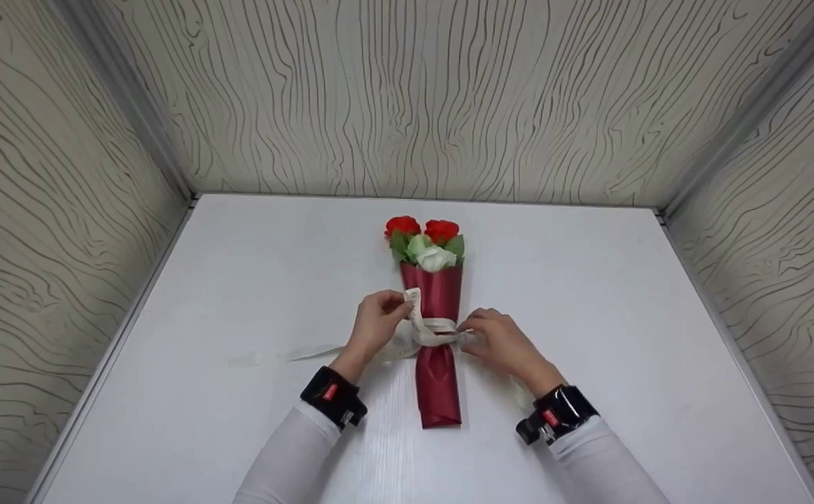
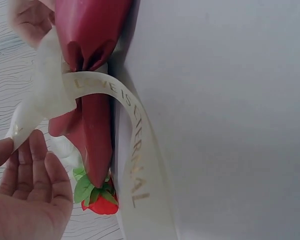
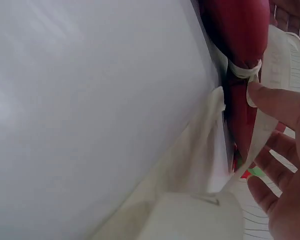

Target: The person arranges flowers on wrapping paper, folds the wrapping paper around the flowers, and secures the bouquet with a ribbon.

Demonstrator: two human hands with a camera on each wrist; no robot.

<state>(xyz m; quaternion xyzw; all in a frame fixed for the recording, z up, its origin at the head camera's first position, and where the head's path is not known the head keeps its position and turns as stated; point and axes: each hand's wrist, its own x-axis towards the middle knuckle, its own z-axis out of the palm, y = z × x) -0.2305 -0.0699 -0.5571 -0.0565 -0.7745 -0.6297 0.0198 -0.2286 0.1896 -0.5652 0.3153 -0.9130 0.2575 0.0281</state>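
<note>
A bouquet wrapped in dark red paper (image 1: 441,294) lies on the table with its flowers pointing away from me. Cream ribbon (image 1: 434,340) circles its narrowed middle, and gold lettering shows on a tail of it in the left wrist view. Left of the wrap, my left hand (image 1: 377,323) pinches a raised end of the ribbon between thumb and fingers. My right hand (image 1: 503,341) holds the ribbon close to the right side of the binding. In the right wrist view its thumb (image 3: 275,102) presses by the tied loop, with the strip running between thumb and fingers.
Red roses (image 1: 441,229), a white rose (image 1: 437,259) and green leaves stick out of the wrap's far end. One long ribbon tail (image 1: 309,352) stretches left over the white table (image 1: 588,280). Wood-patterned panels (image 1: 413,98) stand behind and at both sides.
</note>
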